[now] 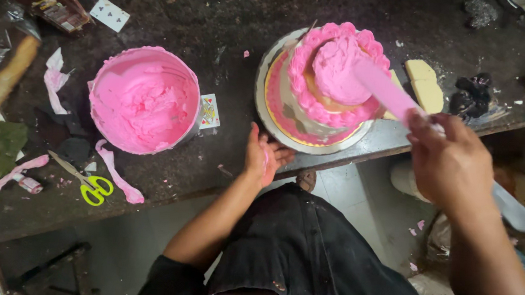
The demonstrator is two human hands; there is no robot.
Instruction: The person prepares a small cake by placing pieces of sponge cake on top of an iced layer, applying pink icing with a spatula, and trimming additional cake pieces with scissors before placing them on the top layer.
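Pink-frosted cake (331, 84): soft, easily marred.
Your right hand (449, 163) grips the pink spatula (385, 88); your left hand (264, 155), fingers loose, steadies the turntable rim (263, 114). Touch only there.

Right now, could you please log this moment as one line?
right hand: holds spatula on cake | left hand: at turntable rim | icing bowl: left

A cake-decorating workshop: a grimy dark worktop (179, 12); a bowl of pink icing (144, 99); a frosted cake (332, 78).

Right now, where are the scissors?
The yellow-handled scissors lie on the dark table at lower left in the head view, below the bowl of pink icing, near its front edge.
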